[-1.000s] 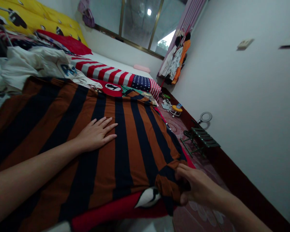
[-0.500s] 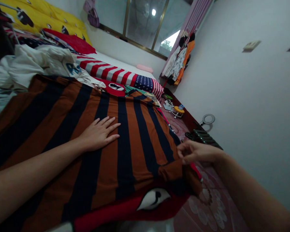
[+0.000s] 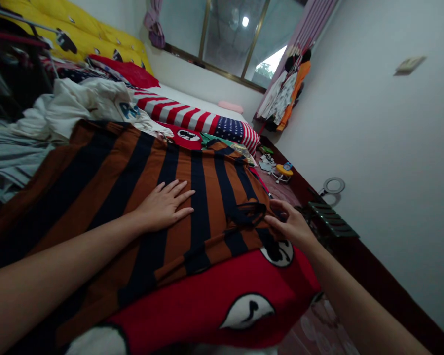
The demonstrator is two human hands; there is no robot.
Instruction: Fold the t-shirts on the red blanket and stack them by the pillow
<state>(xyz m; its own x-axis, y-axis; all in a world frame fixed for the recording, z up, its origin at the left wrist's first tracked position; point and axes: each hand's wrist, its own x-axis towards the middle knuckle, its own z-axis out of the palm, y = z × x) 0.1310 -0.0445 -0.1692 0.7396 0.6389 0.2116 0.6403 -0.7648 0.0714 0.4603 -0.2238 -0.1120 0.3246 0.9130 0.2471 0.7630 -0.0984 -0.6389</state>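
Note:
A brown and navy striped garment [image 3: 107, 182] lies spread over a bed. My left hand [image 3: 165, 211] rests flat on its middle, fingers stretched out. My right hand [image 3: 290, 224] sits at the garment's right edge, its fingers pinched on the folded-over corner of the striped cloth [image 3: 244, 217]. Under the garment shows a red blanket [image 3: 207, 305] with white cartoon patches, which covers the near edge of the bed.
White and grey clothes [image 3: 74, 106] are heaped at the back left. A stars-and-stripes cloth [image 3: 207, 123] lies further up the bed. A dark folding stool [image 3: 331, 219] and small items stand on the floor along the white wall at right.
My right hand lifted the garment's lower right corner from over the bed's edge and folded it up onto the bed, baring the red blanket. My left hand stayed flat.

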